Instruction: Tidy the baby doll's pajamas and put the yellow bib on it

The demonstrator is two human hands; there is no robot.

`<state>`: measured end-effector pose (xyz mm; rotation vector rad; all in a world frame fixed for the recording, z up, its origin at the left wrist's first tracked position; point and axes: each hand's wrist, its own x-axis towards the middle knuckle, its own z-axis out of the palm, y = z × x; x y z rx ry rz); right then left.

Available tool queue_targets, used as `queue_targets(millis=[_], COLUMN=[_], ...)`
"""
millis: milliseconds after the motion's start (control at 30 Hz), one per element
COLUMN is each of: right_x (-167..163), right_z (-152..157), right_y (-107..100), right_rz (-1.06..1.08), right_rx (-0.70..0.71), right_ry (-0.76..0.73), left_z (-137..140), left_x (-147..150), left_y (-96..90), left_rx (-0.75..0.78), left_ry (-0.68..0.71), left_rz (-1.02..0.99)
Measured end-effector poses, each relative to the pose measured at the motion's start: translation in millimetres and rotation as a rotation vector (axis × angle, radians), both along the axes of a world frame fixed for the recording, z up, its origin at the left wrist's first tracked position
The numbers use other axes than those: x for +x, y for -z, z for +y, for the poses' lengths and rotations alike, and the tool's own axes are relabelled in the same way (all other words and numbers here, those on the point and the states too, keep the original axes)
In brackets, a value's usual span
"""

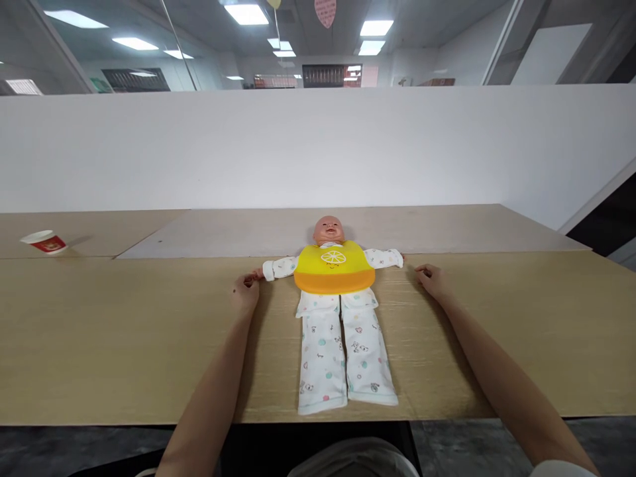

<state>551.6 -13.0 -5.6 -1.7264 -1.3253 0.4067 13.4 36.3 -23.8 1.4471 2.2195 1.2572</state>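
A baby doll (328,230) lies on its back with its arms spread, dressed in a white printed top and white printed trousers (322,358). Over its chest is a yellow bib (335,264) with an orange pocket and a lemon-slice print. At the doll's arm on the left, my left hand (245,291) has its fingertips closed on the doll's small hand (257,273). My right hand (432,279) rests on the table a little right of the other sleeve (387,258), apart from it. Its fingers are loosely bent with nothing visible in them.
The wooden table (124,338) ends at a near edge in front of me. A paper cup (46,242), white and red, stands at the far left. Behind the table rises a white partition (298,149) with glass above it.
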Motion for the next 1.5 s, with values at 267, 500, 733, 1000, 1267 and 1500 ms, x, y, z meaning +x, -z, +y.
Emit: queue_targets(millis=[267,500,733,1000,1267,1500], right_x=[6,-6,-15,-15,-15,-18], right_z=[5,7,10,11,17,25], right_y=[11,10,-3,-4,-3,-9], right_rz=[-0.206,-0.578,-0.614,-0.58,-0.627,-0.602], right_rx=[0.003,-0.006,-0.058,-0.087,-0.123,-0.165], right_ry=[-0.027,-0.032,-0.031,-0.023,-0.027,-0.038], left_z=[-7,-7,-8,-20,-19,-19], left_x=[6,9,9,18,18,18], left_y=[-8.1,-11.6,-11.6,-27.6,-27.4,-27.3], left_rx=[-0.002,-0.025,-0.034,-0.056,-0.05,-0.035], left_ry=[-0.004,-0.016,-0.002,-0.012,0.006,0.016], left_rz=[-0.083,-0.102,-0.113,-0.096,-0.102,-0.101])
